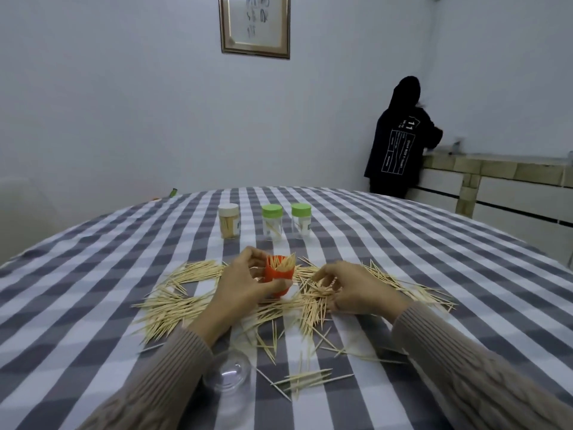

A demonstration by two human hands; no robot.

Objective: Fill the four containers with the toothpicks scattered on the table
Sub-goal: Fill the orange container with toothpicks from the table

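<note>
Many pale toothpicks (173, 302) lie scattered over the middle of the checked tablecloth. My left hand (245, 283) grips an orange container (279, 274) that stands upright among them with several toothpicks sticking out of its open top. My right hand (350, 290) rests on the pile just right of it, fingers curled over a bunch of toothpicks (319, 290). Behind stand three capped containers: a white-lidded one (228, 221) full of toothpicks, and two green-lidded ones (272, 222) (301, 220) holding few.
A clear plastic lid or cup (228, 372) lies near my left forearm at the front. The round table (434, 243) has a grey-and-white checked cloth. A person in dark clothes (400, 144) stands at a counter at the back right.
</note>
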